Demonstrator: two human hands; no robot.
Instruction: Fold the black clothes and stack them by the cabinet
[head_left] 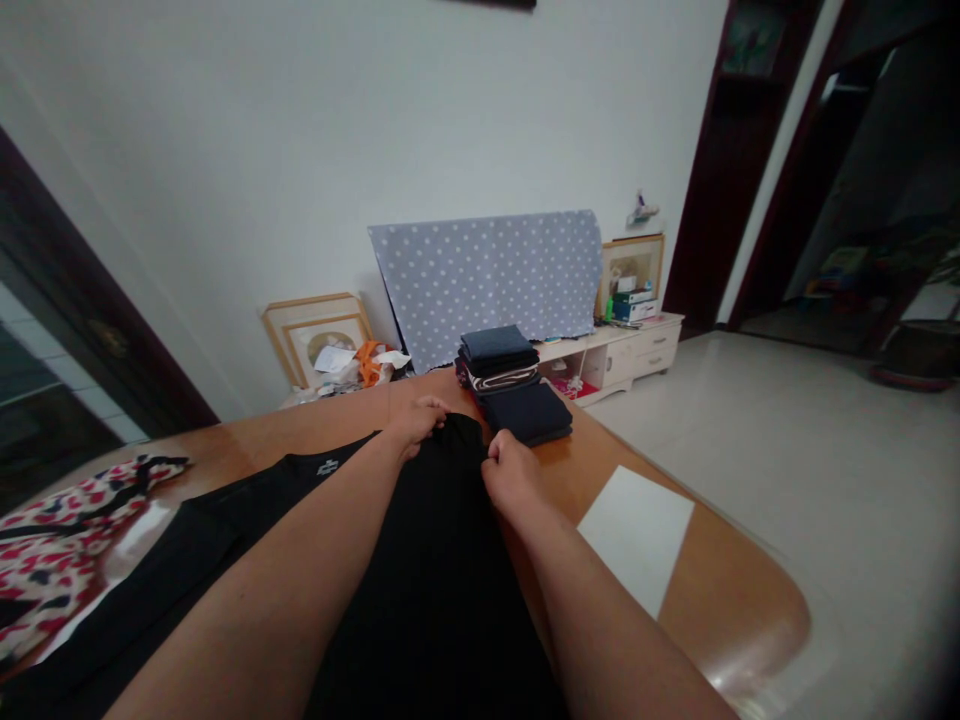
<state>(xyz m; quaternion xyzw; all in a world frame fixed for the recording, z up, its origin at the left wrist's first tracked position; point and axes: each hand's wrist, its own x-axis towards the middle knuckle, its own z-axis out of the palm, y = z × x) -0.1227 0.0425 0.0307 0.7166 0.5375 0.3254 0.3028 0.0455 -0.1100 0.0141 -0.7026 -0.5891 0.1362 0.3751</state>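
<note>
garment (442, 570), plain black, stretches over the wooden table (720, 600) from the near edge of the view up to its narrower far end, where both hands have hold of it; whether that end is lifted off the wood or lies flat on it, i cannot tell. the left hand (425, 418) has its fingers together, clamped on the far left corner, and the right hand (511, 470) is curled with thumb and fingers clamped on the far right corner. between the two grips the edge bows slightly.

to the left, partly behind the left forearm, lies a black piece of clothing (210, 540) with a small grey emblem (328, 467). beyond it is a crumpled cloth (67, 540) patterned in red, black and cream. just past the right hand sits a pile of folded clothes (497, 345), blue on top, and in front of it a folded dark navy garment (529, 410). a white sheet (637, 535) lies flat to the right of the right forearm.

past the table stands a low white cabinet (637, 355) with drawers. a grey-blue polka-dot cover (491, 280) drapes something wide against the wall. framed pictures lean at either side, the left ones near an orange bag (367, 362).
</note>
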